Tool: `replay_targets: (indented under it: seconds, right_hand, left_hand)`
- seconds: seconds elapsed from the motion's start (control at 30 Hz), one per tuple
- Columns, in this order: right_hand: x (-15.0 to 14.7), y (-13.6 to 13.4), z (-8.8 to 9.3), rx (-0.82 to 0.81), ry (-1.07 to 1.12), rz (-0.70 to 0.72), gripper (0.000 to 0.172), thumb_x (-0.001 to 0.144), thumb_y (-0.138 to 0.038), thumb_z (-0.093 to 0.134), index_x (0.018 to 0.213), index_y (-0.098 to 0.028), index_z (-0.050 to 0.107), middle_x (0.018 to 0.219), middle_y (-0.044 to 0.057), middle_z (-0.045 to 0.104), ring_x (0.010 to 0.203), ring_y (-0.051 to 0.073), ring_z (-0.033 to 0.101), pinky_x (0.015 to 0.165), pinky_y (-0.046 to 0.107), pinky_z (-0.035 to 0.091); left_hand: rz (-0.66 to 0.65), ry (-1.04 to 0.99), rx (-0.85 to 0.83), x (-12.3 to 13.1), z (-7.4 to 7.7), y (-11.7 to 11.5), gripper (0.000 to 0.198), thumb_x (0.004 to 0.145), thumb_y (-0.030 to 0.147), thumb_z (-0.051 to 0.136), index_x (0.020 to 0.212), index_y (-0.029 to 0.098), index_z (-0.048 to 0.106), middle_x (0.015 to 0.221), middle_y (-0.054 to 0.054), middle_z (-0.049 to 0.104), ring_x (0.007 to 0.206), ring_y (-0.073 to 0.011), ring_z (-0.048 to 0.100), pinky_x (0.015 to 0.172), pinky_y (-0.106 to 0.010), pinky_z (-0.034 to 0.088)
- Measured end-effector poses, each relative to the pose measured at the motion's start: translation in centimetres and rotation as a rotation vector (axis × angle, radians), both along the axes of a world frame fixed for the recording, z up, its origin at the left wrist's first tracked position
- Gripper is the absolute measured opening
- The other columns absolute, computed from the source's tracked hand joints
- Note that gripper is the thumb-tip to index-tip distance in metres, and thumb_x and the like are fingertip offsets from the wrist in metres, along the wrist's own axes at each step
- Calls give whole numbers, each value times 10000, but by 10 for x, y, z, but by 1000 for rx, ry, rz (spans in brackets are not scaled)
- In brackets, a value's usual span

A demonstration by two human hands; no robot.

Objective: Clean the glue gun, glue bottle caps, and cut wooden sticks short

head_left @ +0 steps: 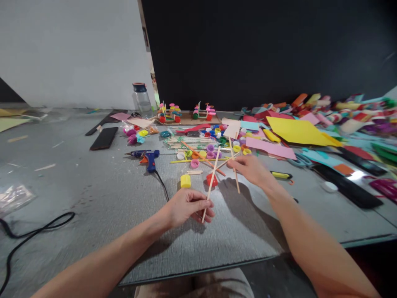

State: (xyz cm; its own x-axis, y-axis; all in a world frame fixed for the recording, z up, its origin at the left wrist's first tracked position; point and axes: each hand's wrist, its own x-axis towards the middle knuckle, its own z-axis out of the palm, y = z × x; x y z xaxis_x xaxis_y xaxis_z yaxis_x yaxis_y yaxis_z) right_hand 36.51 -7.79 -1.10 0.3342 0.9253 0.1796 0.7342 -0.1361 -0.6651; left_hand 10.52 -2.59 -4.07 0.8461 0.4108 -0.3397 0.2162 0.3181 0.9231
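Note:
Between the thumb and fingers of my left hand (192,207) is a pale wooden stick (212,178), tilted up and to the right. My right hand (250,167) pinches another pale stick (235,174), which slants down towards me; a further thin stick crosses near its fingertips. A red cap (211,180) lies on the table just behind the left stick. To its left sits a yellow cap (185,181), a little beyond my left hand. Several coloured bottle caps (194,164) and an orange stick (198,152) lie farther back.
A blue glue gun (151,159) with a black cord lies left of centre. Behind are wrapped sticks (192,143), two small colourful models (170,114) and a bottle (142,101). Coloured sheets (297,130), scissors (300,160), a yellow cutter (281,175) and a black case (347,186) are at right.

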Motion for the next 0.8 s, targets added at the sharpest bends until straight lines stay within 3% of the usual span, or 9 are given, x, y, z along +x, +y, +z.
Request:
replay_targets:
  seconds: [0.2,0.3,0.4,0.63,0.8]
  right_hand:
    - [10,6,-9,-80,-247,-83,380,896,-417,642,576,-215,606,528,-13,518,531,146,421,570,316,314]
    - [10,5,-11,-100,-295,-92,320,932,-422,622,705,-196,632,621,-35,559,575,133,467,626,294,393]
    - [9,4,-11,-96,-289,-80,322,944,-405,594,700,-199,635,638,-23,582,591,142,488,624,295,382]
    - [-6,0,-5,-21,-98,56,340,863,-356,625,556,-216,583,555,-2,527,574,156,419,588,324,261]
    - [-33,-1,-8,-38,237,243,335,878,-484,597,737,-193,684,599,-19,534,532,119,407,518,281,291]
  left_hand:
    - [-3,1,13,0,0,1,352,741,480,805,791,142,722,756,-65,767,659,-178,724,619,-285,535]
    - [3,1,9,0,1,1,354,751,476,800,823,138,725,768,-70,769,671,-183,729,631,-292,540]
    - [15,1,5,0,2,0,342,780,456,783,869,130,731,786,-77,770,688,-184,732,666,-308,550]
    - [62,-20,1,0,3,0,296,826,388,745,975,138,693,813,-87,775,688,-182,736,651,-293,540]
    - [63,-40,-10,0,5,0,270,826,394,740,920,156,658,803,-73,779,670,-173,731,652,-291,547]
